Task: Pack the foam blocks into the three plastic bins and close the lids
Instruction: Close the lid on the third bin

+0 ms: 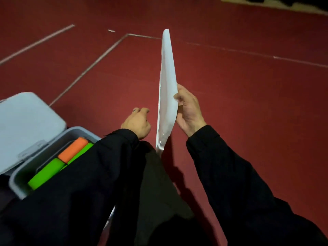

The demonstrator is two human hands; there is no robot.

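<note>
Spreading under everything, the red floor (248,103) carries a grey bin (19,176) at lower left, already holding green blocks (45,174) and an orange block (72,150), its grey lid (26,125) lying just beside it. The step looks like lid-closing: a white lid (167,82) stands on edge, the right hand (188,110) pinching its near rim. The left hand (137,124) hangs loosely curled, empty, just left of it. Next, that lid needs laying flat over its bin, which is out of view.

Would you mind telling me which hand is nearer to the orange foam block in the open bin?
Left. The left hand hangs just right of the orange foam block; the right hand is farther right, holding the white lid.
</note>
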